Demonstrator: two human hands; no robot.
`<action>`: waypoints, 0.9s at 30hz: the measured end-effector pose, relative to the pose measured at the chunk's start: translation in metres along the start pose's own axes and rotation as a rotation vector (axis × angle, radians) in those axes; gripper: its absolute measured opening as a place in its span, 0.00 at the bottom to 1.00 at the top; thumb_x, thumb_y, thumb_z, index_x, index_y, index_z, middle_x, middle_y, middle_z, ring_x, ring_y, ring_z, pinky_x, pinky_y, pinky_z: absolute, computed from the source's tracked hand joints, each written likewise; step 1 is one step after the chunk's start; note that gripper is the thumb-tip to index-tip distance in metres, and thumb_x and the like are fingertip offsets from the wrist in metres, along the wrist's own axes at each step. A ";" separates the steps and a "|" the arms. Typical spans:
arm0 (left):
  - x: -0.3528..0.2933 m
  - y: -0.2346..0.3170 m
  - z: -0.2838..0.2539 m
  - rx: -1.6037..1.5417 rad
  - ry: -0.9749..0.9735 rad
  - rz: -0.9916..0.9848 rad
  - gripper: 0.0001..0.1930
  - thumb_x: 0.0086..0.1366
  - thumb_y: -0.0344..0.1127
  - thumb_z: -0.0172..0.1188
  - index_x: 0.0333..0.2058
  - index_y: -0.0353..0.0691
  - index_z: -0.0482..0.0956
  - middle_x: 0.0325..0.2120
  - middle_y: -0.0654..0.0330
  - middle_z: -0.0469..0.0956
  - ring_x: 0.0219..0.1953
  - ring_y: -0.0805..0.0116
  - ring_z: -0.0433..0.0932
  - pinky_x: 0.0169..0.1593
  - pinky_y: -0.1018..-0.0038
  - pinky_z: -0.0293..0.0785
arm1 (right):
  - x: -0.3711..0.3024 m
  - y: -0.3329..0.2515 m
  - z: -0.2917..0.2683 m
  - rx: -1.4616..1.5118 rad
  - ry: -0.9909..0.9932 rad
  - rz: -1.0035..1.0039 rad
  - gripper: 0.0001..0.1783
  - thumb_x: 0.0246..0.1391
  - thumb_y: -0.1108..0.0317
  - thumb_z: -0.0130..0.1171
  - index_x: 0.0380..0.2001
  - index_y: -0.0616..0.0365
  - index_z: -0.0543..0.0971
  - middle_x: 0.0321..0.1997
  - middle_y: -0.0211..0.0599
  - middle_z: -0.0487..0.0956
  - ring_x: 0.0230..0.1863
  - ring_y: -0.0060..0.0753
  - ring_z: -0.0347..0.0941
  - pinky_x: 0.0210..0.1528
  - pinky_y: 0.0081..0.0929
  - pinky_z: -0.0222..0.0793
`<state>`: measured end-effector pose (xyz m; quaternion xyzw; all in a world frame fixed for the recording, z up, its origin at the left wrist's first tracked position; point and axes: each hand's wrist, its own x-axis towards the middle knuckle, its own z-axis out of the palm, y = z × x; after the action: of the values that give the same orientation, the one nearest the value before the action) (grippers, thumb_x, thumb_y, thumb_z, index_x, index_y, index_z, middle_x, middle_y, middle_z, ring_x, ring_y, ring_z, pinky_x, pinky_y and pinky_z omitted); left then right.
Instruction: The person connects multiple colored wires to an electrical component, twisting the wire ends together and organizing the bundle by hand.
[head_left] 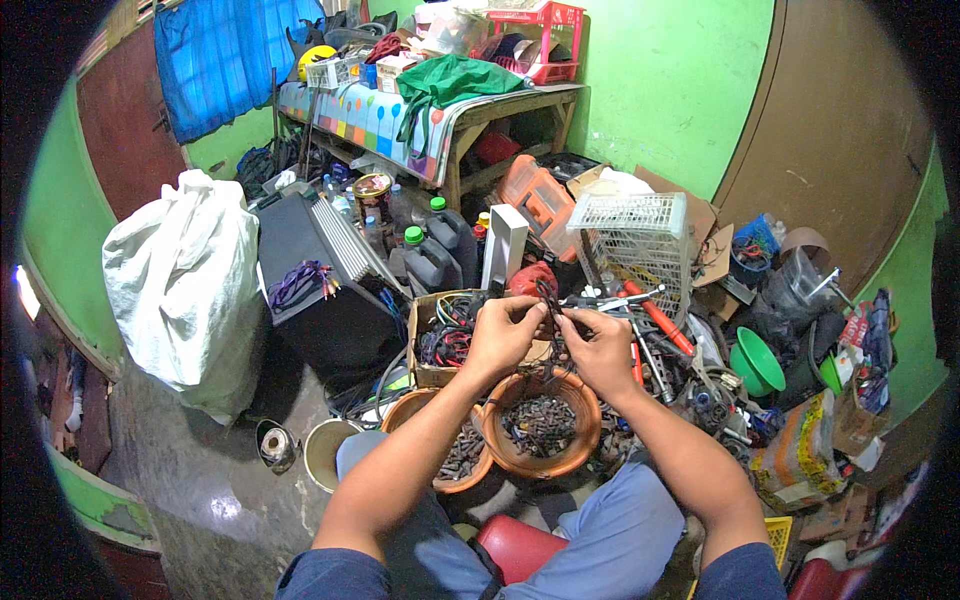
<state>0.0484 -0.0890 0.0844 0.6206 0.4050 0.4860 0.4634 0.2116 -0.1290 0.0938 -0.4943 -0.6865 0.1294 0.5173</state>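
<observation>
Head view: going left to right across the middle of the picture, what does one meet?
White sack → black speaker box → cardboard box of cables → left hand → right hand → white wire basket → green funnel.

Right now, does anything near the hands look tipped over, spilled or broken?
Yes. The white wire basket behind the right hand stands on its side, tilted. Tools lie loose beneath it. The two brown bowls sit upright, nothing spilled.
</observation>
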 end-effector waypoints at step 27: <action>0.003 -0.011 0.003 -0.179 -0.008 -0.094 0.14 0.67 0.40 0.62 0.36 0.32 0.85 0.29 0.63 0.83 0.30 0.80 0.75 0.37 0.77 0.73 | 0.009 0.015 -0.002 0.535 -0.307 0.625 0.07 0.53 0.73 0.68 0.32 0.64 0.80 0.28 0.35 0.81 0.28 0.23 0.79 0.25 0.22 0.77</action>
<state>0.0517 -0.0843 0.0738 0.5589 0.3869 0.4953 0.5409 0.2219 -0.1151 0.0899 -0.5019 -0.5151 0.5249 0.4552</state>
